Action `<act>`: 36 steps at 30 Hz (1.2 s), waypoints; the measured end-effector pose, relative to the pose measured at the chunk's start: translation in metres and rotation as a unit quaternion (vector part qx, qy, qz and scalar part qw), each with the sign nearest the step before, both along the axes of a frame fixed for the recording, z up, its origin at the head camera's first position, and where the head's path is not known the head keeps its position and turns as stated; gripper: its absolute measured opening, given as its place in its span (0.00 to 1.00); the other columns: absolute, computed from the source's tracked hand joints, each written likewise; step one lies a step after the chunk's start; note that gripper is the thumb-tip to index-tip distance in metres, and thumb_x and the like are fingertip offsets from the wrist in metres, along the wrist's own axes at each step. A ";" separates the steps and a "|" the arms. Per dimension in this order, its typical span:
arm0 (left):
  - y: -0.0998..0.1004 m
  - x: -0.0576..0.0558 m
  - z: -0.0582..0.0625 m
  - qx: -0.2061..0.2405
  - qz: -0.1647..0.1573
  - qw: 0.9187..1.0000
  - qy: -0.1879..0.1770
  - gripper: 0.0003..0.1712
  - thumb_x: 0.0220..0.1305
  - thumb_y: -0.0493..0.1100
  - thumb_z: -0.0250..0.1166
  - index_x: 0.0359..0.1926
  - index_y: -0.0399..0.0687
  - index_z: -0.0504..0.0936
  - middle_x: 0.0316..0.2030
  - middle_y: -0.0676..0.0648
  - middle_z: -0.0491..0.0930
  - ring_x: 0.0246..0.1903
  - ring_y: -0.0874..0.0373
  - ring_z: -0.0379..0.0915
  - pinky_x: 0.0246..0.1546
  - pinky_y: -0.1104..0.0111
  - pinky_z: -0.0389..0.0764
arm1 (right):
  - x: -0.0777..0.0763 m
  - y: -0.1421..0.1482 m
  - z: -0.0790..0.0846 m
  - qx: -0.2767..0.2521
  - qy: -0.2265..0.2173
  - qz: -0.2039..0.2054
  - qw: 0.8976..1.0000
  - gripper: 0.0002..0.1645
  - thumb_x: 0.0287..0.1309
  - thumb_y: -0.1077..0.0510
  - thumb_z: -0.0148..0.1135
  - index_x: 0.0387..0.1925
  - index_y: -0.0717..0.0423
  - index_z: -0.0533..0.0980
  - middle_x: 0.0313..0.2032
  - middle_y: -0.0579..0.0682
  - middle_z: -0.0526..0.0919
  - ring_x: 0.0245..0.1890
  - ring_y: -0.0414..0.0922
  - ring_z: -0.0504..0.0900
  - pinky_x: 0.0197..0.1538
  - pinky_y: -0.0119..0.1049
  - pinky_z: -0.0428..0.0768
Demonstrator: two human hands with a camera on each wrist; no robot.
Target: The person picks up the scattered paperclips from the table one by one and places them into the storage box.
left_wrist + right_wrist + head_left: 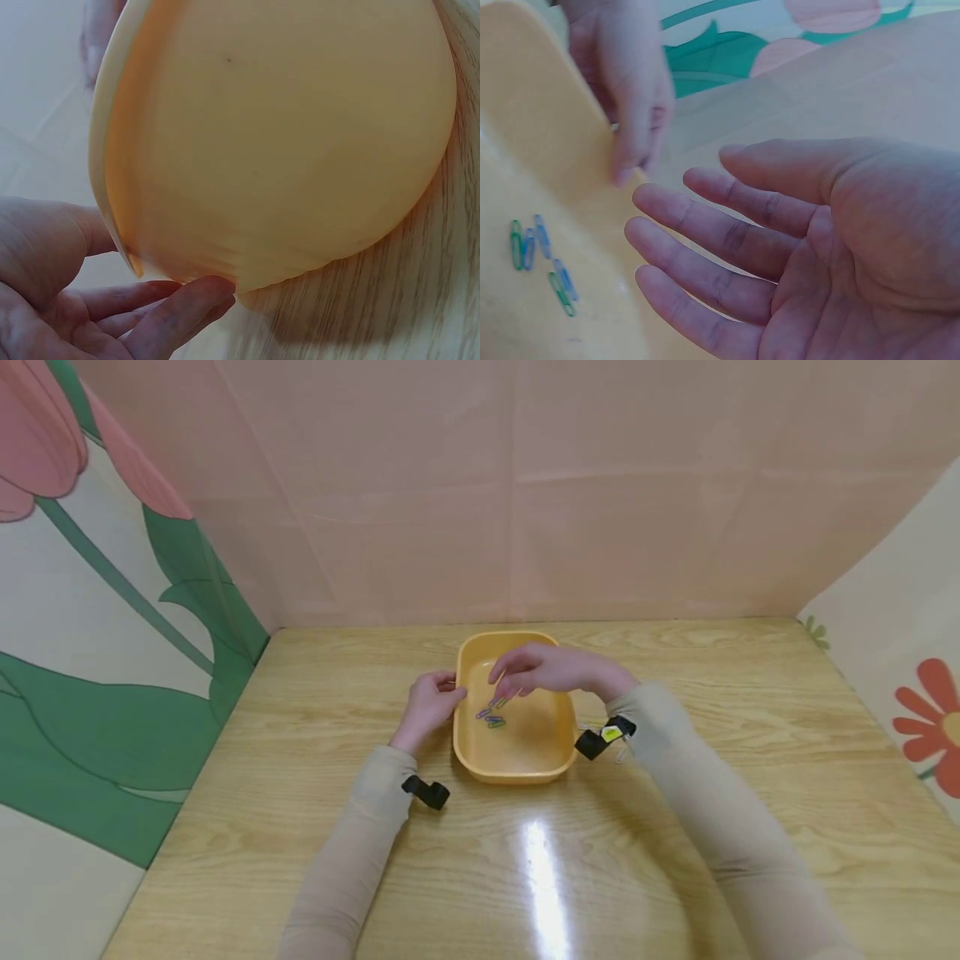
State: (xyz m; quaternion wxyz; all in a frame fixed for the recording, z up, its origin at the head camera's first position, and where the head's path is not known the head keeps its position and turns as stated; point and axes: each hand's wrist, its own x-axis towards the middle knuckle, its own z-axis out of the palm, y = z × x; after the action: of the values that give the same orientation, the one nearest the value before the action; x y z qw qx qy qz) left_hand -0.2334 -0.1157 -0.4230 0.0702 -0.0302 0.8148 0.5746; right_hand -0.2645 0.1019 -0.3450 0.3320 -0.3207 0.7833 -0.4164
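A yellow-orange plastic tray (517, 774) with raised walls sits on the table. My left hand (431, 703) holds its left side, the thumb over the rim and the fingers against the outer wall (300, 135). Over the tray hovers my right hand (543, 668), palm down, its fingers (720, 240) loosely extended and spread with nothing between them. Several small green and blue-purple paper clips (494, 721) lie on the tray floor, just below the right fingertips. In the right wrist view the green paper clip (562, 294) and others lie left of that hand.
A few more paper clips (621, 756) lie on the wooden table (465, 860) to the right of the tray, partly behind the right wrist. A pink cloth backdrop (450, 502) rises at the table's far edge, with flower-printed panels at both sides.
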 end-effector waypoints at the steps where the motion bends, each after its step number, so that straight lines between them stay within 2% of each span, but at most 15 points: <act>1: 0.000 0.000 0.000 -0.001 0.000 1.000 -0.003 0.21 0.63 0.35 0.61 0.56 0.32 0.76 0.44 0.36 0.80 0.42 0.47 0.79 0.35 0.66 0.83 | 0.001 0.003 0.003 -0.004 -0.002 -0.006 1.000 0.15 0.68 0.58 0.53 0.52 0.61 0.73 0.48 0.61 0.81 0.51 0.59 0.77 0.54 0.51 0.76; 8: -0.003 0.001 0.002 0.001 0.003 1.000 -0.024 0.20 0.64 0.37 0.60 0.57 0.34 0.75 0.44 0.39 0.79 0.43 0.48 0.79 0.37 0.66 0.83 | 0.010 0.025 0.027 -0.020 0.003 -0.039 0.999 0.17 0.69 0.56 0.53 0.54 0.59 0.73 0.48 0.57 0.81 0.51 0.55 0.78 0.56 0.51 0.74; 14: -0.003 0.003 0.003 -0.002 0.006 1.000 -0.022 0.19 0.65 0.37 0.60 0.56 0.35 0.76 0.44 0.40 0.79 0.42 0.50 0.78 0.38 0.66 0.82 | 0.015 0.048 0.033 -0.043 0.009 -0.059 0.997 0.16 0.68 0.58 0.53 0.54 0.60 0.73 0.49 0.62 0.80 0.51 0.54 0.78 0.55 0.48 0.75; 18: -0.004 0.003 0.003 -0.005 0.007 1.000 -0.020 0.19 0.64 0.37 0.60 0.56 0.35 0.76 0.44 0.40 0.79 0.42 0.50 0.78 0.39 0.66 0.82 | 0.016 0.066 0.028 -0.044 0.011 -0.064 0.997 0.17 0.70 0.58 0.52 0.55 0.62 0.72 0.48 0.58 0.81 0.52 0.57 0.77 0.55 0.46 0.75; 22: -0.005 0.002 0.002 -0.005 0.009 1.000 -0.019 0.20 0.64 0.37 0.61 0.56 0.35 0.76 0.43 0.40 0.79 0.42 0.50 0.78 0.38 0.66 0.82 | 0.017 0.083 0.020 -0.028 0.021 -0.072 0.997 0.18 0.70 0.56 0.51 0.56 0.60 0.72 0.49 0.59 0.80 0.52 0.55 0.77 0.55 0.46 0.76; 25: -0.005 0.002 0.000 -0.006 0.010 1.000 -0.011 0.20 0.63 0.36 0.61 0.55 0.33 0.77 0.43 0.39 0.80 0.41 0.50 0.79 0.37 0.66 0.82 | 0.017 0.094 0.012 -0.023 0.022 -0.077 0.997 0.19 0.70 0.57 0.51 0.57 0.63 0.72 0.49 0.60 0.80 0.51 0.54 0.78 0.55 0.47 0.76; 31: -0.004 0.002 -0.001 -0.008 0.011 1.000 -0.008 0.20 0.63 0.36 0.61 0.55 0.32 0.77 0.42 0.39 0.80 0.41 0.51 0.78 0.37 0.66 0.82 | 0.013 0.118 -0.007 -0.014 0.019 -0.097 0.995 0.17 0.70 0.57 0.52 0.54 0.61 0.73 0.46 0.55 0.83 0.51 0.58 0.78 0.54 0.46 0.77; 36: -0.003 0.002 0.001 -0.003 0.008 1.000 -0.016 0.20 0.64 0.37 0.60 0.56 0.33 0.76 0.43 0.40 0.80 0.42 0.51 0.78 0.39 0.66 0.82 | 0.010 0.140 -0.023 -0.006 0.014 -0.122 0.992 0.18 0.69 0.57 0.52 0.54 0.65 0.72 0.47 0.64 0.81 0.50 0.57 0.78 0.53 0.43 0.78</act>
State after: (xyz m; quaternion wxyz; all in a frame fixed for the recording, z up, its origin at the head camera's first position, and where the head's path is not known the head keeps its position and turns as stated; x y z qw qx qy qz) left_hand -0.2314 -0.1183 -0.4222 0.0784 -0.0465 0.8147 0.5726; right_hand -0.2547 0.2423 -0.3676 0.2659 -0.2310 0.8185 -0.4539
